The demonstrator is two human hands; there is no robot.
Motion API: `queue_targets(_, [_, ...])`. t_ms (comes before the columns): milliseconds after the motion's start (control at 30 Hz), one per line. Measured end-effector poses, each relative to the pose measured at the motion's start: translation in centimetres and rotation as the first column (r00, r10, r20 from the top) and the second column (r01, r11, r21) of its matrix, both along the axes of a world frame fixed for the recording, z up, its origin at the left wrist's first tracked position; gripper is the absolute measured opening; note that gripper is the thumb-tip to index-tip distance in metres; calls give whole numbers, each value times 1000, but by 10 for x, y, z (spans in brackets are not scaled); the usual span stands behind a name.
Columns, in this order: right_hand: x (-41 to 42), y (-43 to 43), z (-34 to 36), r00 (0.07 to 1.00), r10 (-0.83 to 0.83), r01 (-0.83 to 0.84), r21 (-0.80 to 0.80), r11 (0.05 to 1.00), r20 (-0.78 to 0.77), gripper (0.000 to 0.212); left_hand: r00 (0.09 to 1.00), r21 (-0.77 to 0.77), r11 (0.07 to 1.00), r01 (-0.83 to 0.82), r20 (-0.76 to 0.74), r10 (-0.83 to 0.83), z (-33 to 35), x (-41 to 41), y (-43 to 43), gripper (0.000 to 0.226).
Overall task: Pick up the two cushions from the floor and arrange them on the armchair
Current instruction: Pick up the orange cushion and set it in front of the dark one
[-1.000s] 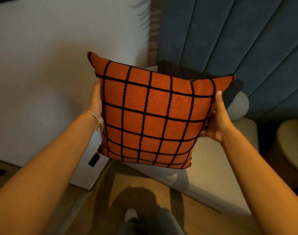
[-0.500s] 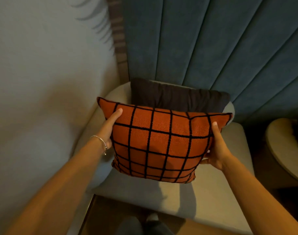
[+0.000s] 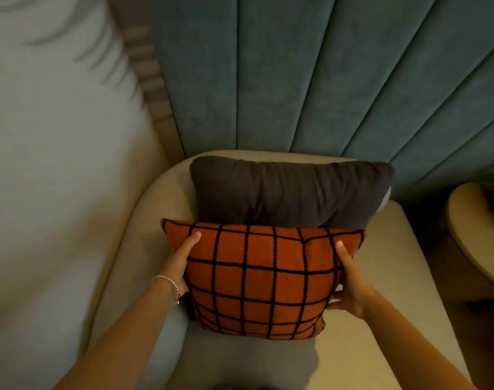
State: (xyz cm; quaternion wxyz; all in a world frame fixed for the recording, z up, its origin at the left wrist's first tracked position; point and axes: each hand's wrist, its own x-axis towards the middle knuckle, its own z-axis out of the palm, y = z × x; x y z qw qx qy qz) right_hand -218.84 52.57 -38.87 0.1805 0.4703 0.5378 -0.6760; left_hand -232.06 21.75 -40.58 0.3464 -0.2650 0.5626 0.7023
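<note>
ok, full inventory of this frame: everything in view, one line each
orange cushion: 1, orange with black grid, held over the seat, in front of the grey one
grey cushion: 1, dark grey, upright against the armchair back
armchair: 1, cream, centre
wall panel: 1, blue, vertically channelled, behind the armchair
round table: 1, cream top, right edge, partly cut off
bracelet: 1, silver, left wrist
left hand: 1, gripping the orange cushion's left edge
right hand: 1, gripping its right edge

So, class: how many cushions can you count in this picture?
2. The dark grey cushion leans against the armchair back; the orange checked cushion is in front, held by both hands.
</note>
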Motion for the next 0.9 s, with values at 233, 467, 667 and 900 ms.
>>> queue_targets(233, [-41,4,-35,993,-48,51,-28,998,108,116,998,-81,997,3,59,2,-45,-45,9,105])
queue_targets(467, [-59,4,-42,989,9,-17,55,998,149,111,998,-175,983,53,53,-44,-57,-71,11,93])
queue_targets(667, [-62,2,-52,984,-34,16,101,995,178,110,997,-304,950,76,-10,-83,-62,-64,12,82])
queue_targets(900, [-55,7,-41,997,-72,65,351,934,5,80,995,-331,939,91,-2,-97,-47,-63,3,82])
